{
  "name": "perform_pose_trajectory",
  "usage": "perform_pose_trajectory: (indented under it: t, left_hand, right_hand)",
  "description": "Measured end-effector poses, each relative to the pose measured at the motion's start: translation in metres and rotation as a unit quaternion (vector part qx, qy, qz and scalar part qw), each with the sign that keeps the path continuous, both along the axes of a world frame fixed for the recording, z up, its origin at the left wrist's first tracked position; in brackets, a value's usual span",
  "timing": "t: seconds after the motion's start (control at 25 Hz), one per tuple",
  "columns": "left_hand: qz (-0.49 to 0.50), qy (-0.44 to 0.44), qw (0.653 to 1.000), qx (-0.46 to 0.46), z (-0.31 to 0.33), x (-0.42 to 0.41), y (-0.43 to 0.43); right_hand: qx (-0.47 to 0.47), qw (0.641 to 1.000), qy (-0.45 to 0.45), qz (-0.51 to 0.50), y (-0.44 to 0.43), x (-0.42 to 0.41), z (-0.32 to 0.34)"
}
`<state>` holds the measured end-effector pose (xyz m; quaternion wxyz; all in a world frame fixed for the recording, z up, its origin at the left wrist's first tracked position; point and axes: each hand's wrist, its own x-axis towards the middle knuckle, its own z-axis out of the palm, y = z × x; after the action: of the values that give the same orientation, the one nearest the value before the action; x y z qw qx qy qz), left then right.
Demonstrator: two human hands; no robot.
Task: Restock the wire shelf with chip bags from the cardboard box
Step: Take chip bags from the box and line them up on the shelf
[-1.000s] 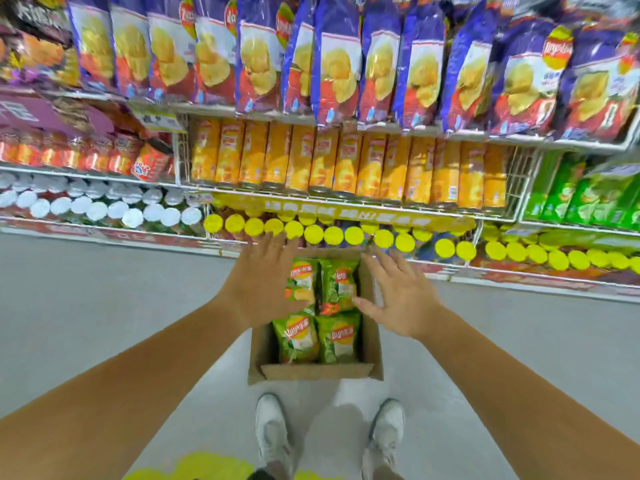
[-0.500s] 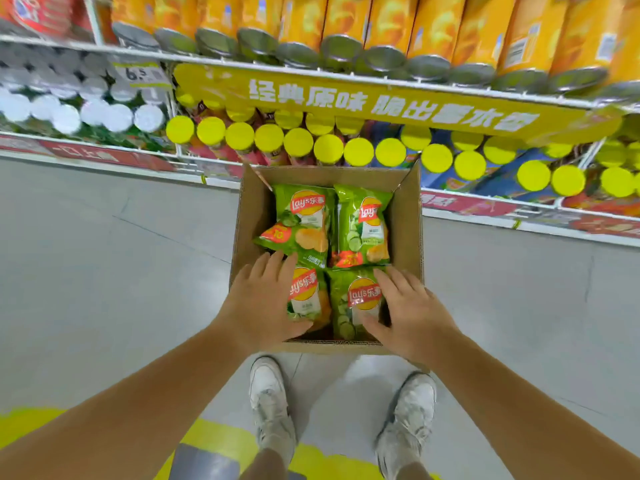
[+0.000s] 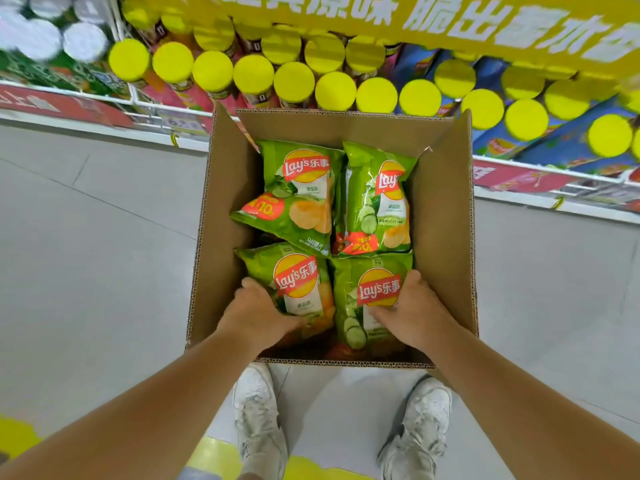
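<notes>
An open cardboard box (image 3: 443,216) stands on the floor before the shelf. Inside lie several green chip bags. My left hand (image 3: 256,313) is closed around the left edge of the near-left bag (image 3: 301,282). My right hand (image 3: 415,313) grips the right edge of the near-right bag (image 3: 370,299). Two more green bags lie at the far side: the far-left bag (image 3: 298,192) and the far-right bag (image 3: 377,202). Both near bags still rest in the box.
The bottom wire shelf (image 3: 152,105) behind the box holds rows of chip tubes with yellow lids (image 3: 294,81) and white lids (image 3: 83,39). A yellow banner (image 3: 450,22) runs above. My white shoes (image 3: 256,410) stand on the grey floor just behind the box.
My head has dropped closer to the box. Both hands have gone from hovering over the box down onto the two near bags and closed on their outer edges.
</notes>
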<state>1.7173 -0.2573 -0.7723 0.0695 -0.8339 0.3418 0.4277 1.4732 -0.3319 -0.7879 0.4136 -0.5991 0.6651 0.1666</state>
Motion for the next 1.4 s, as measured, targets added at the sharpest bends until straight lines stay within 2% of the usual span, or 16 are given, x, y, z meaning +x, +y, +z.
perform_pose_trajectory:
  t: [0.16, 0.36, 0.56, 0.68, 0.8, 1.04, 1.4]
  left_hand:
    - [0.135, 0.062, 0.989, 0.007, -0.02, -0.005, -0.003]
    - [0.193, 0.111, 0.975, 0.002, -0.035, 0.003, -0.004]
    - [0.186, 0.119, 0.975, -0.023, -0.035, 0.006, -0.006]
    - [0.15, 0.097, 0.982, -0.054, -0.025, 0.007, -0.004]
    - [0.149, 0.097, 0.981, -0.078, 0.002, 0.011, 0.0]
    - [0.154, 0.079, 0.977, -0.126, 0.082, 0.023, 0.004]
    - [0.199, 0.148, 0.946, -0.21, 0.242, 0.034, -0.01]
  right_hand:
    - [0.059, 0.992, -0.026, -0.105, 0.003, -0.001, -0.025]
    - [0.117, 0.976, -0.073, -0.171, 0.004, -0.006, -0.054]
    - [0.157, 0.945, -0.106, -0.266, 0.003, -0.007, -0.056]
    - [0.109, 0.946, -0.135, -0.274, 0.008, -0.007, -0.045]
    - [0.052, 0.956, -0.16, -0.242, 0.012, -0.005, -0.01]
    - [-0.02, 0.947, -0.201, -0.251, 0.006, -0.001, 0.077]
    - [-0.071, 0.932, -0.261, -0.243, -0.018, 0.01, 0.236]
